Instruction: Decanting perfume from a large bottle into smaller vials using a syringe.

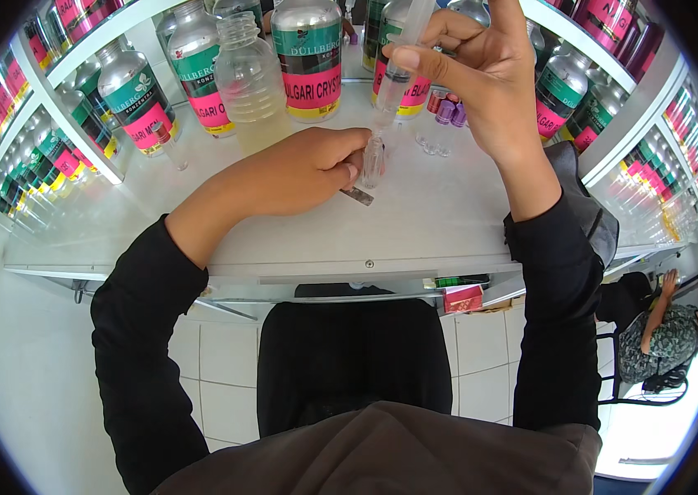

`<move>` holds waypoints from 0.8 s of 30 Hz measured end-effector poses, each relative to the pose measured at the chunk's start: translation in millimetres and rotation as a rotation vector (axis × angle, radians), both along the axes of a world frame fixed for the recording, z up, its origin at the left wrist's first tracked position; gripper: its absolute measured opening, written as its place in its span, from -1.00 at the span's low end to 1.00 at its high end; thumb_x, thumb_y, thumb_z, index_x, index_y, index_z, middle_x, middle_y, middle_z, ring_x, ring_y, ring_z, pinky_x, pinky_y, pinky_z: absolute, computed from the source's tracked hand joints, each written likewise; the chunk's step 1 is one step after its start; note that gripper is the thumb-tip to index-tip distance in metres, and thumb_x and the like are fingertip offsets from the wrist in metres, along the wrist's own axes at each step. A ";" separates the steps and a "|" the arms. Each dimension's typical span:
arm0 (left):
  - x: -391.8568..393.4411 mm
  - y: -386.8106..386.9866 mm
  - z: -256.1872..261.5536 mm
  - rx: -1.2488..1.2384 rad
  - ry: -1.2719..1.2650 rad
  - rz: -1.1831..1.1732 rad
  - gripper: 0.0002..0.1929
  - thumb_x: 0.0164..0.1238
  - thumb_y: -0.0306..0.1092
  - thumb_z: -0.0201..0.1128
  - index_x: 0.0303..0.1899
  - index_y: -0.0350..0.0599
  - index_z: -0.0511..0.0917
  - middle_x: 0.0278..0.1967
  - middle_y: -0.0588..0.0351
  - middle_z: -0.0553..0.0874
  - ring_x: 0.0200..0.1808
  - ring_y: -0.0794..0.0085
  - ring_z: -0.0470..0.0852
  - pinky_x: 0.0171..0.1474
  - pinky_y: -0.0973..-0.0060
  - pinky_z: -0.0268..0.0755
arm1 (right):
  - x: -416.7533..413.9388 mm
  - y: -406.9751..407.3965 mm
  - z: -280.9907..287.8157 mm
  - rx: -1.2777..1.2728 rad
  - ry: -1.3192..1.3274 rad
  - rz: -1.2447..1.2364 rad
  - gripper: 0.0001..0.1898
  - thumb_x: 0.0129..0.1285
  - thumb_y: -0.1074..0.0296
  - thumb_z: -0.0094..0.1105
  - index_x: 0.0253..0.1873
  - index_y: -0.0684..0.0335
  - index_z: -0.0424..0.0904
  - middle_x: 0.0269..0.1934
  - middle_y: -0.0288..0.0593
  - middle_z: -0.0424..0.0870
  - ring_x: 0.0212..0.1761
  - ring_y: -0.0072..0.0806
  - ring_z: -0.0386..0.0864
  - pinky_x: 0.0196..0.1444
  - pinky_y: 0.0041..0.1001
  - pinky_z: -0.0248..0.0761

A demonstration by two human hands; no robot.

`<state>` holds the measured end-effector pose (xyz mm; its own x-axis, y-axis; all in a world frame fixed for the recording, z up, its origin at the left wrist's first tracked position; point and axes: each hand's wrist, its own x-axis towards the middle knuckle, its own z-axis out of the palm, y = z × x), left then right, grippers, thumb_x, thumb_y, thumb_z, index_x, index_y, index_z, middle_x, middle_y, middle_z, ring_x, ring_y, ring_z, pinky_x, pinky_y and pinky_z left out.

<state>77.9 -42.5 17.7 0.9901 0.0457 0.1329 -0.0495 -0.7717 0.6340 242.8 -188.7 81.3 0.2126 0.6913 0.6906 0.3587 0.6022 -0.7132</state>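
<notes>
My right hand (479, 74) holds a clear plastic syringe (397, 74), tilted, with its tip pointing down. Right under that tip is a small clear glass vial (373, 162), gripped by my left hand (305, 167) just above the white counter (299, 241). Whether the tip enters the vial's neck is too small to tell. A flat grey metal strip (358, 196) shows below my left fingers. Behind my left hand stands an uncapped clear plastic bottle (250, 86) with pale yellow liquid. Purple caps (446, 112) and several small clear pieces (432, 145) lie near my right wrist.
Labelled aluminium bottles (308, 62) line the counter's back. White shelves (67, 117) with more bottles curve round both sides. A capped small vial (170, 147) stands at left. Grey cloth (596, 204) lies by my right sleeve. A seated person (664, 340) is at far right.
</notes>
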 end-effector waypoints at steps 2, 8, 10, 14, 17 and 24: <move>-0.6 0.3 1.5 0.019 0.003 -0.001 -0.88 0.47 -0.43 0.07 -0.09 -0.26 0.44 -0.28 -0.03 0.63 -0.23 0.14 0.62 -0.13 0.28 0.42 | -0.8 -0.4 0.2 0.002 -0.027 -0.014 -0.12 0.19 0.70 0.46 0.56 0.17 0.17 -0.37 -0.28 0.66 -0.42 -0.69 0.58 -0.41 -0.70 0.34; 0.2 -1.9 2.1 0.002 0.004 0.004 -0.88 0.48 -0.42 0.07 -0.10 -0.26 0.43 -0.30 -0.03 0.61 -0.24 0.16 0.60 -0.14 0.27 0.42 | -1.5 -0.3 -0.6 0.017 -0.003 0.014 -0.12 0.19 0.70 0.46 0.55 0.17 0.17 -0.38 -0.27 0.66 -0.44 -0.68 0.59 -0.43 -0.69 0.33; -0.8 -1.1 1.9 0.011 0.010 0.006 -0.88 0.48 -0.42 0.07 -0.11 -0.27 0.42 -0.30 -0.03 0.61 -0.24 0.16 0.60 -0.14 0.27 0.42 | -3.6 -0.1 0.3 0.010 0.006 0.006 -0.13 0.19 0.70 0.46 0.55 0.18 0.18 -0.38 -0.26 0.66 -0.44 -0.67 0.59 -0.43 -0.69 0.33; 0.1 1.5 -0.3 0.019 -0.005 0.006 -0.88 0.54 -0.39 0.10 -0.10 -0.25 0.48 -0.31 0.08 0.59 -0.25 0.34 0.58 -0.14 0.39 0.41 | -1.4 -0.2 -0.3 0.024 -0.008 0.028 -0.14 0.19 0.70 0.45 0.54 0.18 0.18 -0.38 -0.26 0.66 -0.44 -0.67 0.60 -0.43 -0.69 0.34; 0.5 0.8 0.4 0.024 0.012 0.012 -0.88 0.54 -0.39 0.10 -0.10 -0.25 0.48 -0.31 0.09 0.58 -0.26 0.35 0.58 -0.14 0.39 0.41 | -0.9 0.2 -1.1 0.024 0.012 0.036 -0.14 0.20 0.70 0.45 0.54 0.18 0.19 -0.38 -0.26 0.66 -0.44 -0.68 0.59 -0.44 -0.69 0.34; 0.3 1.1 -0.8 0.011 0.017 0.018 -0.87 0.54 -0.39 0.09 -0.06 -0.23 0.49 -0.32 0.09 0.57 -0.27 0.36 0.55 -0.14 0.40 0.40 | -0.1 1.1 -0.7 0.030 0.005 0.041 -0.13 0.20 0.70 0.45 0.55 0.16 0.17 -0.36 -0.26 0.66 -0.41 -0.67 0.60 -0.41 -0.70 0.35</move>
